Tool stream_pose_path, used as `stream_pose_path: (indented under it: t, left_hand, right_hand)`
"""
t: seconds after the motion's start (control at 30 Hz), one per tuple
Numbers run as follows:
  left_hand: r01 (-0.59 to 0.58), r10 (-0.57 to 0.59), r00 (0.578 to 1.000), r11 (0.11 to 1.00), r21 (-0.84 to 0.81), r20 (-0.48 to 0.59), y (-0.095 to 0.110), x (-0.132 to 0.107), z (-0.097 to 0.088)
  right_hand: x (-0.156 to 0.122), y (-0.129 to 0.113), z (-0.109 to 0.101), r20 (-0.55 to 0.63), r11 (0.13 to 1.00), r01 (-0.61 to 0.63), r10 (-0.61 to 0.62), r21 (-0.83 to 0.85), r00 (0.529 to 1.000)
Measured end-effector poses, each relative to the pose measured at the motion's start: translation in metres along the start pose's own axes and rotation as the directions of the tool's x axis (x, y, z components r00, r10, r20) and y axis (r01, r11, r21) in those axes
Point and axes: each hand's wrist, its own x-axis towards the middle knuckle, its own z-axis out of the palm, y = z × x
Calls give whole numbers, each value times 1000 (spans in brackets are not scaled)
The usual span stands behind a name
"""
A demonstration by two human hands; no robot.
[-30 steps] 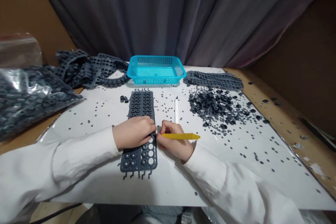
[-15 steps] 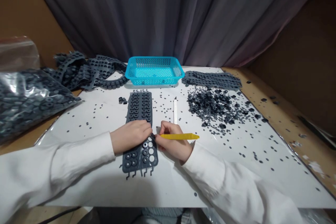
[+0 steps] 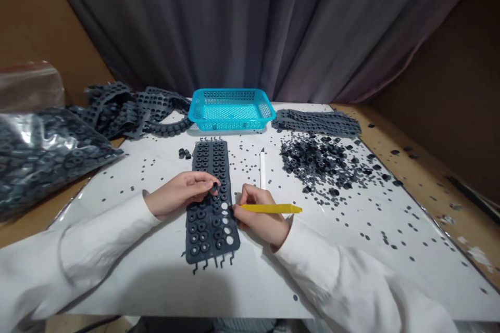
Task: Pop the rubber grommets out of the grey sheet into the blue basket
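Head view, working left to right: a clear plastic bag (image 3: 47, 164) stuffed with dark rubber rings slumps at the table's left edge, and behind it lies a tangle of rubber strips (image 3: 125, 112). A small cluster of rings (image 3: 184, 154) sits on the white board (image 3: 128, 291).

The left hand (image 3: 179, 195), in a white sleeve (image 3: 89, 244), reaches in from the left with its palm turned inward and its fingers curled over the rubber sheet (image 3: 207, 229). A ring (image 3: 214, 186) is pinched at its fingertips, just above the sheet.

The sheet lies lengthwise on the board, directly in front of the person. It is dark grey, with 2 double columns of rings and small hooked tabs along its near end. Several round holes (image 3: 225, 217) in the right column show white board through them.

The right hand (image 3: 258, 216) rests just beside the sheet's right edge, apart from the left hand, gripping a yellow stick (image 3: 271, 208) with its tip at that edge. Beyond it lie a white strip (image 3: 262, 169), a blue basket (image 3: 231, 110) at the back, more strips (image 3: 316, 123), and a scattered pile of rings (image 3: 324, 158).
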Motion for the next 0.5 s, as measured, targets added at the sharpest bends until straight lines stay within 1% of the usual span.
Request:
stream_pose_path:
  t: [0.1, 0.17, 0.27, 0.37, 0.43, 0.5]
  left_hand:
    - [73, -72, 997, 960, -271, 13, 1, -5, 7]
    - [92, -85, 996, 925, -369, 36, 2, -8, 12]
    - [111, -85, 993, 885, -451, 78, 3, -11, 16]
    - [140, -103, 990, 850, -507, 100, 2, -12, 19]
    - [165, -124, 986, 834, -527, 112, 1, -12, 20]
    - [186, -141, 982, 824, -535, 124, -1, -11, 22]
  right_hand:
    - [-2, -1, 0, -22, 1000, 18, -18, -23, 1000]
    - [-3, -1, 0, -31, 1000, 8, -8, 13, 999]
    - [-3, -2, 1, -74, 990, -7, 17, 138, 997]
    - [-3, -8, 1, -138, 965, 30, 6, 260, 990]
    - [-4, -12, 0, -150, 949, 62, -16, 308, 988]
    - [-6, -15, -1, -154, 943, 98, -50, 319, 987]
